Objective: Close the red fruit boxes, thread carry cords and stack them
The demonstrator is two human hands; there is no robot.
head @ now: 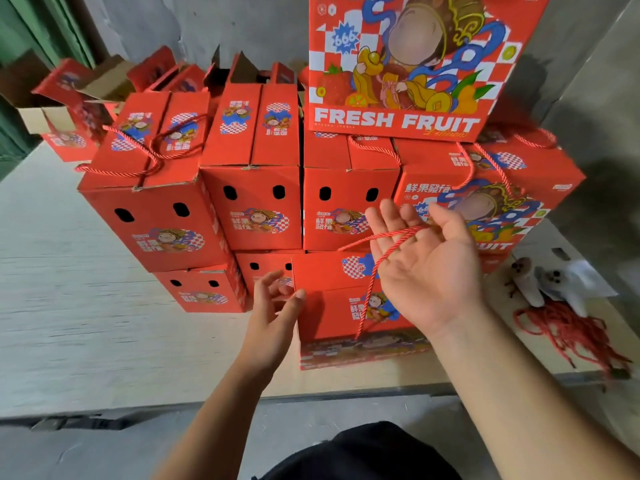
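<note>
Right hand (420,268) is up with the palm turned to the camera, fingers spread and nearly straight, and a red carry cord (388,242) is draped across those fingers, one strand running off to the left of the hand, the other dropping down onto the red fruit box (332,306) just below it. That box sits on the pale desk (86,306), right at the foot of the stack. Left hand (277,306) hovers at the box's left edge, fingers loosely curled, thumb tip touching the corner; whether it pinches the cord's end there I cannot tell. Behind both hands rises the stack of closed boxes (256,188), two tiers deep, several with cords looped over their tops, and above the right hand one large box (408,64) reading FRESH FRUIT stands on top. Off to the right of the right hand, on the desk, lies a tangled bundle of red cords (568,334), with a pair of pale work gloves (540,282) just beyond it.
</note>
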